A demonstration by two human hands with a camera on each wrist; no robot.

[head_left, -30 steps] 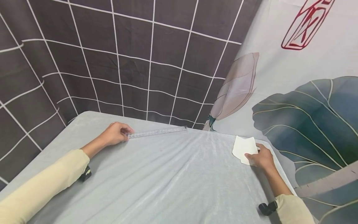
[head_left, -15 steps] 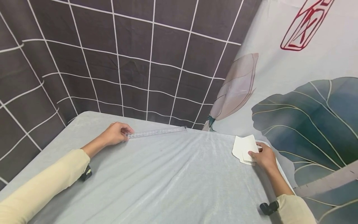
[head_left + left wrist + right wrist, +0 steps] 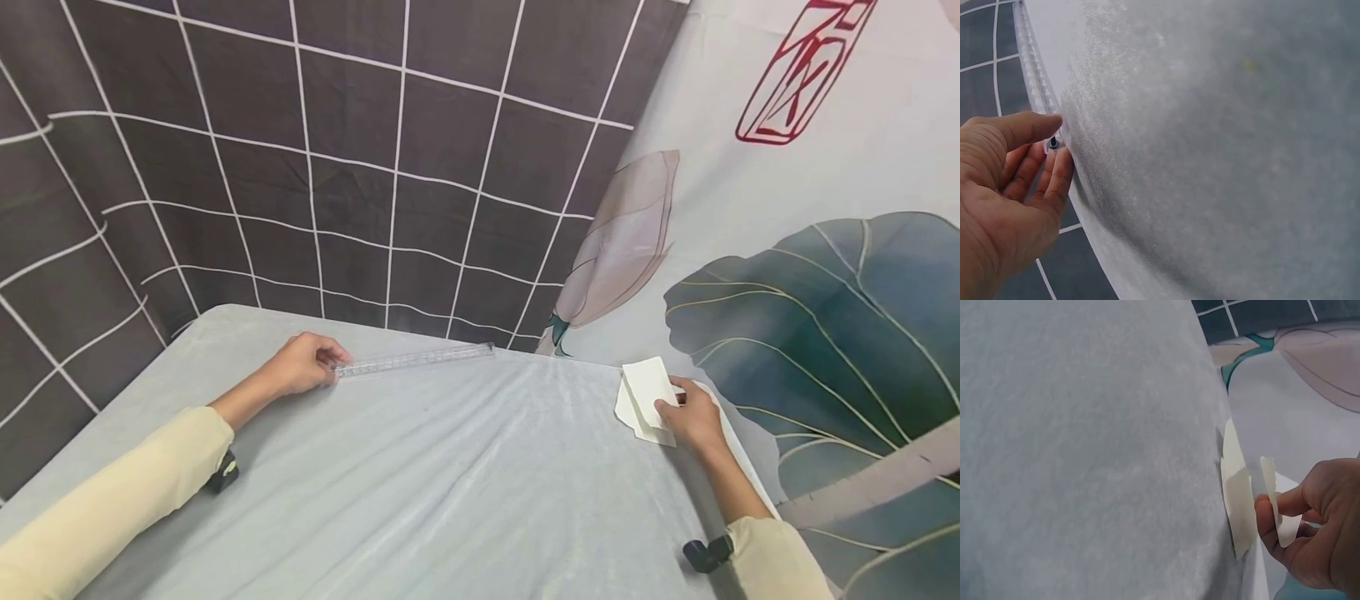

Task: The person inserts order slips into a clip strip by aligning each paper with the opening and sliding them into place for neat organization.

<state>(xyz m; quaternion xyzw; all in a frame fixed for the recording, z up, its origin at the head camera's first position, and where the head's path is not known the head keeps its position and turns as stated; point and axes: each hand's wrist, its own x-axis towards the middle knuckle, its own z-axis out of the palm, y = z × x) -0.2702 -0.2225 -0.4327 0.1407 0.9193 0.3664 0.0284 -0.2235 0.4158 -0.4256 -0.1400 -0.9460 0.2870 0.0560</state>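
My left hand (image 3: pixel 306 363) is at the near end of a long clear plastic strip (image 3: pixel 420 358) with a row of small marks, lying near the far edge of the table. In the left wrist view thumb and fingers close around the end of the strip (image 3: pixel 1035 75), where a small dark, round detail shows. On the right, my right hand (image 3: pixel 693 417) pinches a cream paper piece (image 3: pixel 648 387) between thumb and fingers. Beneath it a second cream piece (image 3: pixel 637 421) lies on the cloth. The right wrist view shows the held piece (image 3: pixel 1269 487) raised on edge, apart from the lying piece (image 3: pixel 1238 494).
A pale grey cloth (image 3: pixel 420 483) with creases covers the table. Behind it hangs a dark curtain (image 3: pixel 337 200) with white grid lines. To the right a white curtain (image 3: pixel 720 200) carries leaf and petal prints. Both wrists wear small black devices.
My right hand has lifted and tilted the upper paper piece, uncovering more of the lower one. The left hand keeps its hold on the strip. The head view has shifted slightly.
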